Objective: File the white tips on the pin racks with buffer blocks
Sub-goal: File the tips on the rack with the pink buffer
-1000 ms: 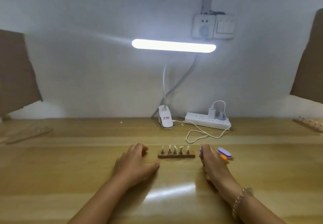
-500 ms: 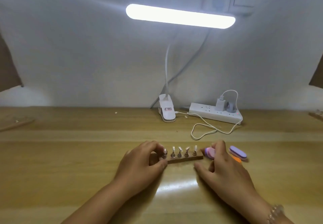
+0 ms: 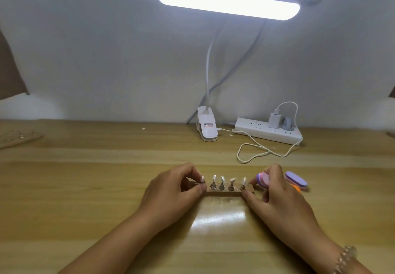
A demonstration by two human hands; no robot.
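Note:
A small wooden pin rack point(image 3: 226, 192) lies on the desk in front of me, with several white tips point(image 3: 222, 178) standing on metal pins. My left hand point(image 3: 168, 194) pinches the rack's left end between thumb and fingertips. My right hand point(image 3: 282, 201) curls its fingers over a pink buffer block point(image 3: 263, 180) just right of the rack, while its thumb touches the rack's right front corner. A purple buffer block point(image 3: 296, 179) lies further right, on top of an orange one point(image 3: 297, 187).
A lit desk lamp point(image 3: 226, 1) hangs overhead, its clamp base point(image 3: 207, 126) at the back of the wooden desk point(image 3: 106, 188). A white power strip point(image 3: 267, 133) with a looping cable point(image 3: 252, 151) sits behind the rack. Another wooden rack point(image 3: 19, 139) lies far left.
Both hands moved in to the rack: the left now pinches its left end, the right closed over the pink block with its thumb at the right end. My view moved closer.

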